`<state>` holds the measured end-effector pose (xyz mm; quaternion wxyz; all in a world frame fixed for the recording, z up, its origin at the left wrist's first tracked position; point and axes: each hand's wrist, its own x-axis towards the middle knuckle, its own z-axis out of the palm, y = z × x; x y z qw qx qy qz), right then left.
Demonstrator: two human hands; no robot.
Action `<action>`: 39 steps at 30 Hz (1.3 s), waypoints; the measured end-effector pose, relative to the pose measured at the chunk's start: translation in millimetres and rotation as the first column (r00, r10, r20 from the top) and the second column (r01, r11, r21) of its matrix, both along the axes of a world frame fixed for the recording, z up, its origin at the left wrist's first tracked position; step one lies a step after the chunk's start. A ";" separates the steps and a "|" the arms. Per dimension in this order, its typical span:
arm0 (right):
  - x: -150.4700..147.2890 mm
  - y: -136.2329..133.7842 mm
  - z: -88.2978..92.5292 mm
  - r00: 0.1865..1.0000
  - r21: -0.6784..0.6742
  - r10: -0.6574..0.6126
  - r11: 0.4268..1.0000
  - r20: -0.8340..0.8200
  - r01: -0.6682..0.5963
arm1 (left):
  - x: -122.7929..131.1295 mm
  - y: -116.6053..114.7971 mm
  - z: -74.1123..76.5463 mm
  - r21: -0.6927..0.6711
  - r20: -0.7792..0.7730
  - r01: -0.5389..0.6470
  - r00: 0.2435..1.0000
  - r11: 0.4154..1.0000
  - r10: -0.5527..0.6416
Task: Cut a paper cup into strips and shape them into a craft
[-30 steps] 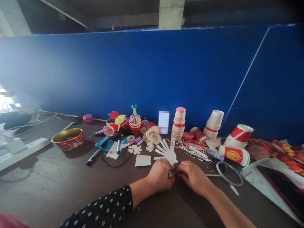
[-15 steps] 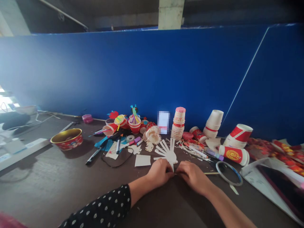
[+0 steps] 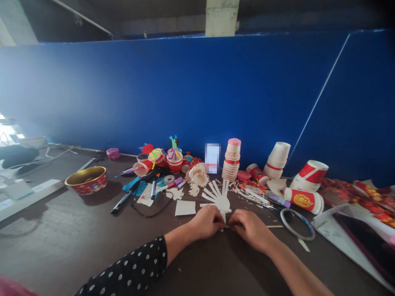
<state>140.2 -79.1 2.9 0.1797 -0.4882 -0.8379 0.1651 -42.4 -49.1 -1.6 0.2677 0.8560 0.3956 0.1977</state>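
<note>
A white paper cutout (image 3: pixel 222 202) lies in front of me, its long strips fanned out from a rounded middle. One strip comes down between my hands. My left hand (image 3: pixel 207 222) is closed, its fingertips pinching that strip near its lower end. Opposite it, my right hand (image 3: pixel 250 228) is closed in a pinch on a thin wooden stick (image 3: pixel 274 226), which shows beyond the hand on the right and also in the small gap between my fingertips. The fingers hide where stick and strip meet.
A white paper square (image 3: pixel 185 208) lies left of my hands. Rightward are a tape roll (image 3: pixel 297 224), stacked paper cups (image 3: pixel 277 161) and a white tray (image 3: pixel 331 224). Pens, scraps and a stacked cup tower (image 3: pixel 231 160) stand behind. A red-gold bowl (image 3: pixel 86 181) is at left.
My hands have parted slightly at the fingertips, showing a bit of the stick between them. The paper cutout has barely shifted.
</note>
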 end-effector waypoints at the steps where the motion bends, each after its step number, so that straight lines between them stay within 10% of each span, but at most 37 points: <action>1: -0.2 -0.2 0.2 1.000 0.002 -0.004 1.000 -0.001 0.004 | 0.1 -0.3 0.3 0.003 -0.004 -0.006 1.000 1.000 0.006; 39: -21.7 -4.7 -0.2 0.988 0.001 -0.157 0.988 -0.007 0.157 | -0.9 -5.8 2.1 0.079 -0.098 -0.026 0.995 0.997 0.034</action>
